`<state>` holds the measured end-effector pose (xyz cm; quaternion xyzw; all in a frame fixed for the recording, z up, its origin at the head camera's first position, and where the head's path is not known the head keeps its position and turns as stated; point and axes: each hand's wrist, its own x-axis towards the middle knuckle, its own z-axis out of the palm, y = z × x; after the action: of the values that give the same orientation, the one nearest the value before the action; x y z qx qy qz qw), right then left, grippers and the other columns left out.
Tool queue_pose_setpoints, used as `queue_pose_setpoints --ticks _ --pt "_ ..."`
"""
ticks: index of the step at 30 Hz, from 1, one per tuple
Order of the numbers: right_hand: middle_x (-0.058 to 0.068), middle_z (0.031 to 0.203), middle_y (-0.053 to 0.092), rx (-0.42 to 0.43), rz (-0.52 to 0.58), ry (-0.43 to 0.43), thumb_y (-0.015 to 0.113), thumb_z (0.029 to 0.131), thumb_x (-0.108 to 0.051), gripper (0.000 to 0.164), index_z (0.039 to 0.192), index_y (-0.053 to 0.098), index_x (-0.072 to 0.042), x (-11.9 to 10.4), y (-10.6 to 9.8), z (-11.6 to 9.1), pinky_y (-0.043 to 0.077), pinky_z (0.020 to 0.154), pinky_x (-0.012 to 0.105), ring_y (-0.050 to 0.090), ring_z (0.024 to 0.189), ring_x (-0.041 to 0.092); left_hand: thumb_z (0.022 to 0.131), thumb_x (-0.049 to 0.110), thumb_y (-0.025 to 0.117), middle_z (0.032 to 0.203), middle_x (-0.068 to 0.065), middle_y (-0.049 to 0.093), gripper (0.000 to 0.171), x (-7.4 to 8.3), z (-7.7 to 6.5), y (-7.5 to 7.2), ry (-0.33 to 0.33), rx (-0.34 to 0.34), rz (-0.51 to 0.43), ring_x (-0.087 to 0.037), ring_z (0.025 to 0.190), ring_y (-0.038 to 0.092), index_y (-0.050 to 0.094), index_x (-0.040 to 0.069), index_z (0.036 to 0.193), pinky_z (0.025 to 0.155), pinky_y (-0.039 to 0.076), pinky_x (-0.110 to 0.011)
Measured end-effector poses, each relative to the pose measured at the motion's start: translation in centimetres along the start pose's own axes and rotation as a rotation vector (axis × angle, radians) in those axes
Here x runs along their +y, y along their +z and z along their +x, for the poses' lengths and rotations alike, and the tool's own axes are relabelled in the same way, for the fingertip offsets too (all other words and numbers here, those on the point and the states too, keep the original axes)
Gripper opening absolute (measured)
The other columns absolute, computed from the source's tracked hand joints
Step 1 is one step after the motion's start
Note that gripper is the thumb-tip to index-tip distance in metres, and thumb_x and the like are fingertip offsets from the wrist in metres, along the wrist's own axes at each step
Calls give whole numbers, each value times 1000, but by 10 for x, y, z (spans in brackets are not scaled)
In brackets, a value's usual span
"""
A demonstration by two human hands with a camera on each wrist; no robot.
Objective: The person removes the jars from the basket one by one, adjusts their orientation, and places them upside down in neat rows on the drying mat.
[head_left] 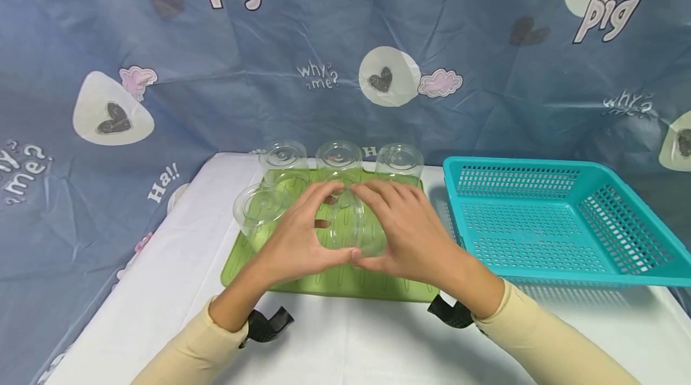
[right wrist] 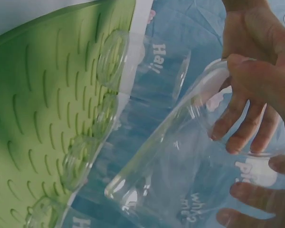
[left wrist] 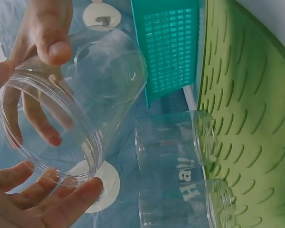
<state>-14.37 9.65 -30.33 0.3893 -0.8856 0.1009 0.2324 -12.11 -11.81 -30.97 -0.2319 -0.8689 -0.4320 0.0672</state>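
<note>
Both hands hold a clear plastic jar point(left wrist: 109, 90) over the green mat point(head_left: 345, 289). My left hand point(head_left: 294, 238) has its thumb and fingers spread around the jar, with fingertips right at the ridged rim in the left wrist view. From the other side, the right hand point(head_left: 412, 232) curves around the same jar, its fingers showing through the plastic. In the head view the two thumbs meet at the near side. The jar lies tilted in the left wrist view, its wide mouth facing left. Other clear jars point(head_left: 399, 160) stand mouth down on the mat.
At the right sits a turquoise perforated basket point(head_left: 459, 223). One jar point(head_left: 259, 208) stands at the mat's left side, and three line its back edge. A white cloth point(head_left: 151, 307) covers the table, with a blue printed curtain point(head_left: 345, 25) behind.
</note>
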Motion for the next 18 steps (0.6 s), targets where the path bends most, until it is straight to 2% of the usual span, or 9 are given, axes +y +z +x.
queue_pose_setpoints --ticks 4,8,18 --pt "5 141 54 -60 -4 34 81 65 -64 103 149 40 -22 2 0 -4 47 104 54 55 126 30 69 27 90 144 2 45 89 -1 0 0 1 -9 10 -18 125 50 43 17 144 90 60 -29" --pt "4 144 52 -84 18 49 85 60 -63 110 151 37 -24 3 0 -9 47 103 55 53 129 31 68 27 90 143 3 46 89 -1 -3 -1 6 -13 11 -17 124 50 43 19 143 89 60 -28" --pt "3 148 49 -102 75 77 86 59 -63 113 153 36 -27 5 -4 -26 49 99 55 50 133 28 66 26 91 144 -2 48 94 1 -10 -4 32 -42 -8 -21 125 51 41 19 146 91 60 -28"
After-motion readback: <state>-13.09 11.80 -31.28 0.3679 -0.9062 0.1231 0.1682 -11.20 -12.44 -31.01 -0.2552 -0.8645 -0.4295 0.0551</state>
